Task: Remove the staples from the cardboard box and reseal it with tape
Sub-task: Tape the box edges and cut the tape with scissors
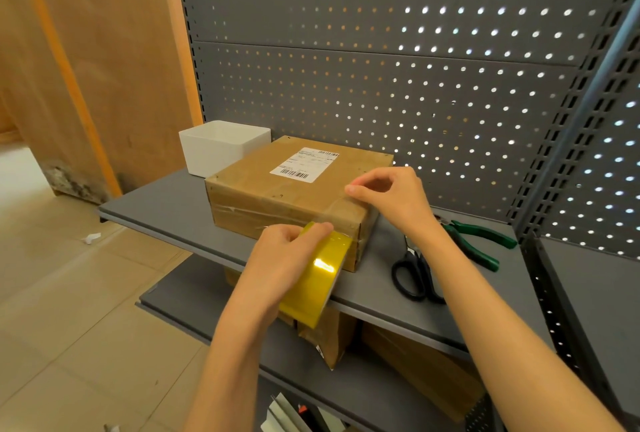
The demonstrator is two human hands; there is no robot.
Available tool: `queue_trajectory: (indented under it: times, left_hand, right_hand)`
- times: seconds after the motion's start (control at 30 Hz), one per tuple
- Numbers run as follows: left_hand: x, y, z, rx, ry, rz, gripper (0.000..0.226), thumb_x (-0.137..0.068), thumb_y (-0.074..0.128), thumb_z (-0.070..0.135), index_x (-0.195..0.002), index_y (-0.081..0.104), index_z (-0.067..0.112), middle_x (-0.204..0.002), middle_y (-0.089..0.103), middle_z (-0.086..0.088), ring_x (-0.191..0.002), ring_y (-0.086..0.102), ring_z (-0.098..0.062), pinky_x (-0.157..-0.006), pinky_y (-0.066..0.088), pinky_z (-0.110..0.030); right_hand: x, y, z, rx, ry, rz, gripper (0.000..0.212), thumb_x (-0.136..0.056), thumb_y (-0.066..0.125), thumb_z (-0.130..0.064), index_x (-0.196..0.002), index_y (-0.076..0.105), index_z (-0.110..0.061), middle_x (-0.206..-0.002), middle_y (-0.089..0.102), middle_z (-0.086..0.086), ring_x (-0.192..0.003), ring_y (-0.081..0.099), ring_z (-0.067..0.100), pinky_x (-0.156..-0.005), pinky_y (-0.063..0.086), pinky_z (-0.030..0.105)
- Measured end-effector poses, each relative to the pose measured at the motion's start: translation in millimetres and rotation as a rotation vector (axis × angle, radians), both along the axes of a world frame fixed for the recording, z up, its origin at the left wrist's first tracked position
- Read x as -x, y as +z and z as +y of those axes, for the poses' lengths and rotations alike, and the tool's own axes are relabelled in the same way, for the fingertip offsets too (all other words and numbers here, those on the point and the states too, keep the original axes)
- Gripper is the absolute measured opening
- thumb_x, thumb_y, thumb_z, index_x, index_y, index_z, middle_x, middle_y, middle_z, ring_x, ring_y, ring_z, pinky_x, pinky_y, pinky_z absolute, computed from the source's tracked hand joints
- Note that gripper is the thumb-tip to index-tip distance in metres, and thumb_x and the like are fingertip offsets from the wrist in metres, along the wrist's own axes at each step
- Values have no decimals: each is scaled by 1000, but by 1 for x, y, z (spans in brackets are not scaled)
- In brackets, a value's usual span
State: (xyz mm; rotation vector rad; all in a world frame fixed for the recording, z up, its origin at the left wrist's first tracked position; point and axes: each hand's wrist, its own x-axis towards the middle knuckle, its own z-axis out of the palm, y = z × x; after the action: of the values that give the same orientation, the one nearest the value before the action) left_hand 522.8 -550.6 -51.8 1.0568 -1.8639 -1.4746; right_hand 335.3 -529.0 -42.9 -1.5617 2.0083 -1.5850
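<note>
A closed cardboard box (277, 196) with a white shipping label (304, 162) sits on the grey shelf (162, 206). My left hand (280, 255) grips a roll of yellowish clear tape (320, 272) against the box's near front side. A clear strip runs from the roll up over the box's right front corner. My right hand (391, 199) rests on the top right edge of the box, thumb and forefinger pinched at the tape strip's end.
A white open bin (221, 147) stands behind the box at the left. Black scissors (415, 272) and green-handled pliers (474, 241) lie on the shelf to the right. Cardboard parcels (415, 362) fill the lower shelf. A grey pegboard (381, 51) backs the shelf.
</note>
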Motion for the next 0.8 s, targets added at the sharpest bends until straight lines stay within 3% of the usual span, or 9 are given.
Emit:
queue_trajectory:
  times: [0.1,0.23,0.33,0.47,0.63,0.73,0.8]
  left_hand:
    - [2,-2,-3,-2,-5,-4,29,-81,57,50,-85,57,22,-81,50,-5,-70,46,-18,-60,36,-28]
    - [1,-4,-6,-11,2,9,29,-81,56,50,-85,56,21,-81,50,-6,-70,47,-18,-63,37,-30]
    - [1,-6,-7,-19,1,19,31,-81,56,52,-86,55,22,-82,49,-5,-71,47,-19,-67,37,-32]
    - [3,-7,-7,-13,16,24,31,-83,55,51,-84,55,19,-80,50,-6,-70,48,-19,-67,38,-32]
    - [5,-6,-8,-23,54,31,34,-84,55,50,-83,57,16,-77,53,-11,-69,53,-21,-69,43,-34]
    - [5,-4,-6,-32,72,43,37,-85,57,46,-82,60,10,-75,57,-15,-69,56,-24,-76,51,-42]
    - [4,-2,-4,-64,81,63,40,-85,58,46,-76,64,7,-75,65,-11,-69,60,-25,-79,53,-45]
  right_hand:
    - [3,-4,-2,-14,3,17,10,-72,78,-18,-76,71,-24,-76,67,-15,-74,61,-3,-70,46,6]
    - [9,-8,-8,-30,26,-121,17,-71,78,-13,-78,68,-25,-90,65,-11,-96,57,9,-84,44,21]
    - [6,-12,-13,-14,0,-226,23,-74,72,-4,-69,66,-26,-83,64,-13,-87,56,2,-75,41,18]
    - [-2,-12,-13,-7,-73,-72,15,-86,58,-3,-88,68,-15,-93,65,-5,-85,56,4,-72,41,8]
    - [-17,12,6,101,-4,50,27,-98,43,-22,-109,67,-14,-107,67,-6,-102,59,5,-83,43,14]
    - [-25,6,16,-187,110,265,43,-101,32,-33,-119,62,-7,-122,63,5,-114,55,16,-94,40,22]
    - [-25,-8,22,-339,194,334,46,-103,22,-30,-137,45,-10,-143,45,3,-134,35,14,-110,24,24]
